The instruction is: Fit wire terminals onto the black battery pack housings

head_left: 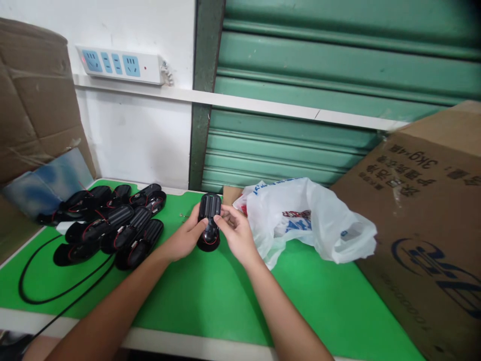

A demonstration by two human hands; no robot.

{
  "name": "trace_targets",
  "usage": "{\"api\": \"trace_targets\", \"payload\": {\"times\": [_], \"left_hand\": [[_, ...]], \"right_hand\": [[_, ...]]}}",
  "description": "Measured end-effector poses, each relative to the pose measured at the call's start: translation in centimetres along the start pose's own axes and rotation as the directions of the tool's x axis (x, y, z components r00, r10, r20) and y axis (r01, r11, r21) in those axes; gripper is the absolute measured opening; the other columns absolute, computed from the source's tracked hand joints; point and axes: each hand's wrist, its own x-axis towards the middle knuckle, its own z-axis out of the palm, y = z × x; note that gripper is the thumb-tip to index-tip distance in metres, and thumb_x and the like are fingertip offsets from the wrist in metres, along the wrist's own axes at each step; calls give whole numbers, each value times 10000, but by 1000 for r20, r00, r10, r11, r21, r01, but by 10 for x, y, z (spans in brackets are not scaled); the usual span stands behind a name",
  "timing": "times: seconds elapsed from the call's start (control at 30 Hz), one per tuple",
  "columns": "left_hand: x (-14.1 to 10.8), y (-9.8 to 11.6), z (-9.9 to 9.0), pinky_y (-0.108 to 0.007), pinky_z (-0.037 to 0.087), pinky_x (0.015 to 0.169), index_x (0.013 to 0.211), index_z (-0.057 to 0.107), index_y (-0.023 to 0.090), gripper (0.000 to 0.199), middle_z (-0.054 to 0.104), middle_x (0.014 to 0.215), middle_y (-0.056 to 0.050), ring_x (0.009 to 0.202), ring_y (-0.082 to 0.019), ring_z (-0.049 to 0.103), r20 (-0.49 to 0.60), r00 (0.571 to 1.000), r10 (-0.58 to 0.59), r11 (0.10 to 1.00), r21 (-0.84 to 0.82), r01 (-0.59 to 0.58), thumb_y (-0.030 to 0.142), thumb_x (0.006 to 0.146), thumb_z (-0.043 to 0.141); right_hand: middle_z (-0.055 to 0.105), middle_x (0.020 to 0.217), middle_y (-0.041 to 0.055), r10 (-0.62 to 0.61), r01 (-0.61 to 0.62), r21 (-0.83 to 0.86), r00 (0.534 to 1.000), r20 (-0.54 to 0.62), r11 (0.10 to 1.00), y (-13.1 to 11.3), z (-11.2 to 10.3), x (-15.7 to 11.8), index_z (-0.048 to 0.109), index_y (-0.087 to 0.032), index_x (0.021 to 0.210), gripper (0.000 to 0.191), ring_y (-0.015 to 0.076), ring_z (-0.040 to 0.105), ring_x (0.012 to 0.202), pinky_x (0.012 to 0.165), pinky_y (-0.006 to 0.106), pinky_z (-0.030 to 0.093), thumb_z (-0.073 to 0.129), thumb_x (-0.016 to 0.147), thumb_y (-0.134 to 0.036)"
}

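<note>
Between both hands, over the green tabletop, is a black plastic housing [210,205] with a ribbed upper part, a rounded lower end and a thin red wire. My left hand [187,234] grips its left side, thumb on the front face. On its right side, my right hand [236,228] pinches the edge with thumb and fingertips; whether a small part is also in those fingers cannot be made out. Similar black housings [130,228] with red wires lie in a pile to the left of my left hand. A white plastic bag [293,210] sits just right of my right hand.
A large cardboard box [421,215] stands along the right edge, another cardboard piece [35,95] at the left. A black cable [56,301] loops over the table's left front. Behind are a power strip [120,65] and a green shutter [300,65].
</note>
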Motion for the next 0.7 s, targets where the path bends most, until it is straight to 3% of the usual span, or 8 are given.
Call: {"api": "trace_targets", "payload": {"times": [0.13, 0.23, 0.5, 0.7], "left_hand": [[1, 5, 3, -486, 362, 1214, 1587, 426, 262, 748, 580, 1557, -86, 1455, -352, 491, 27, 994, -106, 962, -251, 110, 401, 885, 642], [2, 6, 3, -470, 387, 1186, 1565, 464, 261, 752, 602, 1537, -80, 1420, -350, 526, 38, 992, -119, 946, -298, 124, 369, 847, 657], [2, 0, -2, -465, 296, 1276, 1570, 451, 236, 713, 557, 1592, -88, 1567, -344, 353, -1, 999, -39, 993, -108, 38, 494, 938, 655], [1, 2, -3, -447, 287, 1282, 1579, 447, 241, 720, 508, 1634, -84, 1543, -344, 389, 26, 999, 28, 999, 15, -28, 558, 960, 637]], "right_hand": [[644, 893, 6, 12, -13, 21, 999, 33, 1000, -2, -2, 1, 706, -225, 1091, 381, 152, 563, 721, 700, 300, 506, 764, 815, -482], [645, 908, 7, 21, -22, 23, 999, 48, 999, -3, -4, 1, 699, -225, 1082, 373, 150, 565, 726, 710, 299, 508, 766, 816, -477], [663, 930, 21, 3, -4, 18, 999, 39, 1000, -2, -4, 0, 703, -227, 1105, 367, 158, 582, 741, 716, 309, 513, 758, 838, -473], [659, 929, 18, 24, -25, 24, 999, 36, 999, -2, -3, 1, 702, -227, 1099, 385, 157, 573, 738, 711, 305, 511, 770, 814, -476]]}}
